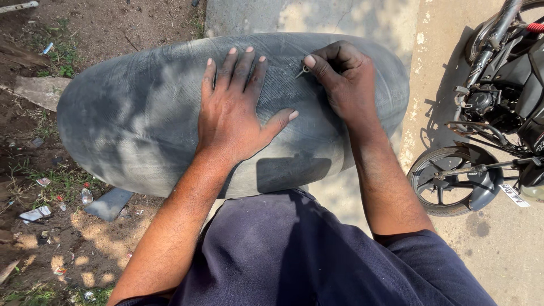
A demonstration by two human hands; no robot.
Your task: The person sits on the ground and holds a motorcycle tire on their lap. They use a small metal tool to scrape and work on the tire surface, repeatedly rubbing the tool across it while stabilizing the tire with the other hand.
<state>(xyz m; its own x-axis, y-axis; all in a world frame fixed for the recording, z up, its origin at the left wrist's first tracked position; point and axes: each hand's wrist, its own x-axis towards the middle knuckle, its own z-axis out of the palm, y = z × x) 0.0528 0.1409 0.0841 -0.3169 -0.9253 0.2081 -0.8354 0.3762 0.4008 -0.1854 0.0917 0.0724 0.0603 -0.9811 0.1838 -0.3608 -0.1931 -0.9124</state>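
Outdoors, harsh sun, dappled shade. Littered dirt ground [68, 238] with grass tufts left; pale concrete pavement [498, 243] right; parked motorcycle [498, 102] at edge.

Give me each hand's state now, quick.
Left hand: open, flat on the large grey inflated rubber inner tube.
Right hand: closed, pinching a small metal tool against the tube.

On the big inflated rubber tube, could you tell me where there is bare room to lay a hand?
The tube is bare left of the flat left hand, and along its right end past the right hand. The middle is crowded: the right hand pinches a small metal tool close beside the left.
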